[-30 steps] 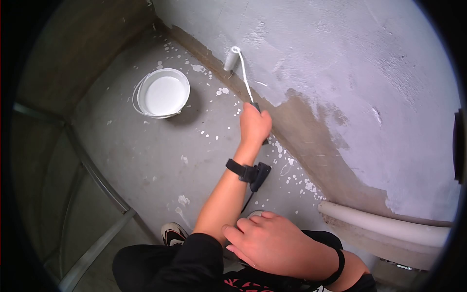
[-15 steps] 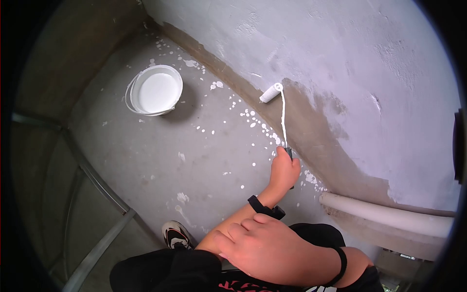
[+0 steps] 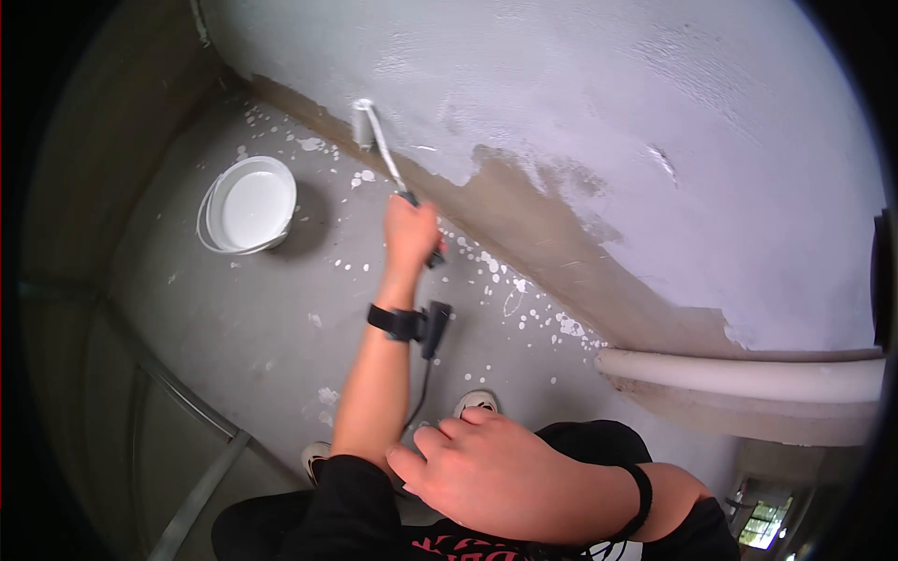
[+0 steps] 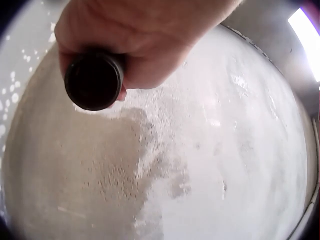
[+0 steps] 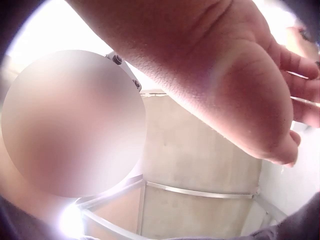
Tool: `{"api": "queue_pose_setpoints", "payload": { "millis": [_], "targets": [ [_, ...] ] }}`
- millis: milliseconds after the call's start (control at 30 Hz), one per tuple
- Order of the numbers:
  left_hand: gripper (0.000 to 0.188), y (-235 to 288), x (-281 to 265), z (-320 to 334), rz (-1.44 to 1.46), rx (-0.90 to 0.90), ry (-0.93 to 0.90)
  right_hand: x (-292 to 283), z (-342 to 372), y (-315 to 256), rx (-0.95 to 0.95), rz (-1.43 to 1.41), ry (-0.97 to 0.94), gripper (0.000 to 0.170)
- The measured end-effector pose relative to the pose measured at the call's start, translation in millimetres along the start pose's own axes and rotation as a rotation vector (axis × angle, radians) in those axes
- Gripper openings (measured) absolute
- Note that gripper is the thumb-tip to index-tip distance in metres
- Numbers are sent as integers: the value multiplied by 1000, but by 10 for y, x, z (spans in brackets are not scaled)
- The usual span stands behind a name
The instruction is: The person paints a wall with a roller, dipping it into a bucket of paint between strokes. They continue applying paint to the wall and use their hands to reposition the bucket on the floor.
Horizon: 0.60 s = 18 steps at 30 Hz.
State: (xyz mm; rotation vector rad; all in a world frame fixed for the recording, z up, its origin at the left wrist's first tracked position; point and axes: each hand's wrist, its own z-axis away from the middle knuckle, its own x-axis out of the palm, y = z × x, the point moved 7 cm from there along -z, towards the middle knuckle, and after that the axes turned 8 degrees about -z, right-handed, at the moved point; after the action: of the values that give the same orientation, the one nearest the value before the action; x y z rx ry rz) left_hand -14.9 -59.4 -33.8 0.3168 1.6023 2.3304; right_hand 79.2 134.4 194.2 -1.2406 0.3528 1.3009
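My left hand (image 3: 412, 234) grips the dark handle of a paint roller, with fingers wrapped round it. The white roller head (image 3: 362, 126) is against the lower wall (image 3: 580, 84), near the edge between white paint and a bare brown strip. In the left wrist view the round end of the handle (image 4: 94, 81) sticks out of the left hand (image 4: 125, 45). My right hand (image 3: 496, 467) lies by the left forearm with loosely bent fingers, holding nothing; the right wrist view shows the hand (image 5: 240, 95) with its fingers apart.
A white bucket (image 3: 251, 206) of white paint stands on the spattered grey floor (image 3: 281, 327), left of the roller. A pale pipe (image 3: 739, 374) runs along the wall's base at right. Metal rails (image 3: 201, 491) stand at lower left, and shoes (image 3: 477, 402) are below.
The left hand first drew the roller down and right along the wall's base, then moved it back up and left. The head view has shifted. The right hand stays near the left forearm.
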Motion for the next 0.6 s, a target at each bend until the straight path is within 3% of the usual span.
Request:
{"api": "queue_pose_setpoints", "payload": {
  "millis": [167,300,600],
  "targets": [
    [14,175,-360,-232,74,11,48,30,20,12,-1,-2,-31,17],
    [10,268,-76,103,216,-11,11,61,-24,20,-34,-52,-13,14],
    [18,199,508,719,89,-18,-43,13,6,44,-36,-68,-38,14]
  ]
}}
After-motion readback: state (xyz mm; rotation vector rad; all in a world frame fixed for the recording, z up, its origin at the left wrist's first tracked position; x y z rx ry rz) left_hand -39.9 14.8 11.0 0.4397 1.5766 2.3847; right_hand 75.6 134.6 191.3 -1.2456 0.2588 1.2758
